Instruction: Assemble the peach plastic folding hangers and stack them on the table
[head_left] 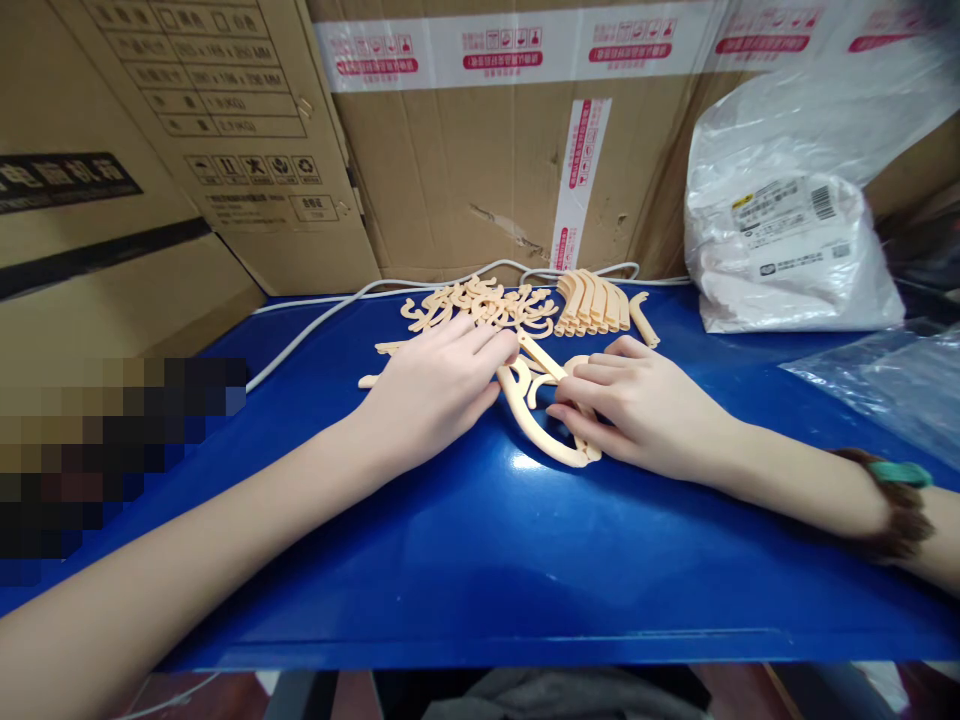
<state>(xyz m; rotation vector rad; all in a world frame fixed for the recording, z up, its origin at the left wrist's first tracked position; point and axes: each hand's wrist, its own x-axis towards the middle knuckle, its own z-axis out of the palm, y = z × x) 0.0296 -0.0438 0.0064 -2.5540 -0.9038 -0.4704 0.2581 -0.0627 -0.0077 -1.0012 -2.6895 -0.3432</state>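
Observation:
A beige plastic folding hanger, made of curved arms and a straight bar, lies just above the blue table between my two hands. The thumb and fingers of my left hand are closed around its upper left end. On its right side, my right hand grips the other arm, with the fingertips near the straight bar. My fingers hide part of the joints. Behind my left hand is a loose pile of small hook pieces. To the right of that pile, several curved hanger arms lie stacked side by side.
One single curved arm lies right of the stack. A white cable runs along the table's back. Cardboard boxes stand behind and at left. A white plastic bag sits at back right, near clear plastic film.

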